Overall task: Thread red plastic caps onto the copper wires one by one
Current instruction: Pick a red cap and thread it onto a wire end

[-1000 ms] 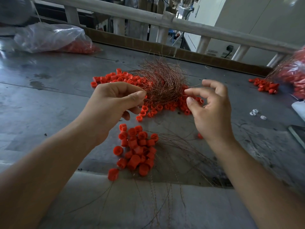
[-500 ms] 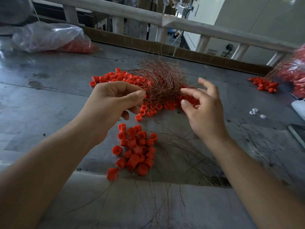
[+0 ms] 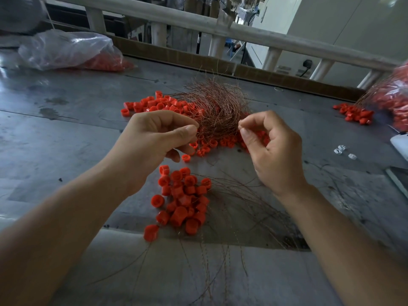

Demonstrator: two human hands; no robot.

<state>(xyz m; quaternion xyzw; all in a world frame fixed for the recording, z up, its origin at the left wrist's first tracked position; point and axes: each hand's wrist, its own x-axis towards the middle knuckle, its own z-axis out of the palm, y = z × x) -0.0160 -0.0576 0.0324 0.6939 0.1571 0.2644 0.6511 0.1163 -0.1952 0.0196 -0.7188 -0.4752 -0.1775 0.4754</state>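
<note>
My right hand (image 3: 271, 149) had moved in, and its fingers, spread a moment before, had closed. Thumb and forefinger pinched together at the right edge of the copper wires (image 3: 216, 107), seemingly on a strand too fine to see. My left hand (image 3: 154, 138) stayed pinched at the tangle's left edge. The red caps (image 3: 183, 199) lay loose below both grips, untouched — I judged I was singling out a wire before capping it.

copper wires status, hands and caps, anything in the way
Left hand and right hand each pinch strands at copper wire tangle edge. No cap visible in either. Near cap pile sits clear of both. Nothing blocking.
</note>
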